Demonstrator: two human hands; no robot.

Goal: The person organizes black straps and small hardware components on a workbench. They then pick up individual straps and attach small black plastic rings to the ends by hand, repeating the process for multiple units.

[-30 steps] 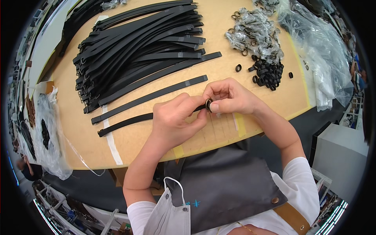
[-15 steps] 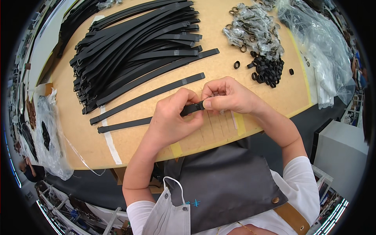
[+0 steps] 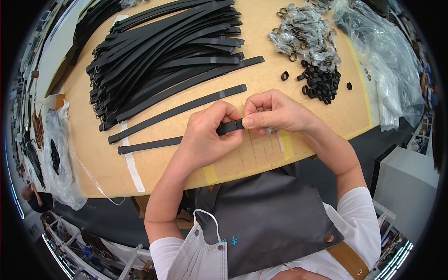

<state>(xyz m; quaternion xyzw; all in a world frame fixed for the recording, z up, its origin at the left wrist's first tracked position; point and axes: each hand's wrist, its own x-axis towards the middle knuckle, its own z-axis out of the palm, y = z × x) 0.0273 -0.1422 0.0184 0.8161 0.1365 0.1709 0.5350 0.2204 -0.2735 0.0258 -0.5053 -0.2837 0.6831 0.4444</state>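
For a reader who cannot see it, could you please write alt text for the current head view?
A person's left hand and right hand hold one black strap above a tan table. Beyond them lies a pile of black straps, with small black loops and crumpled clear plastic to its right.

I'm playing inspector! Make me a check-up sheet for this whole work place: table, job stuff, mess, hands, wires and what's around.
Surface: tan tabletop, with white tape and yellow tape.
Job's things: held black strap; separate strap beyond it; strap pile; small black loops heaped at right.
Clutter: rings in clear wrapping; clear plastic sheeting at the right edge.
Hands: left hand grips the held black strap; right hand pinches near its end.
Cables: nothing seen on the tabletop.
Surroundings: white cabinet-like box at right; another person far left.
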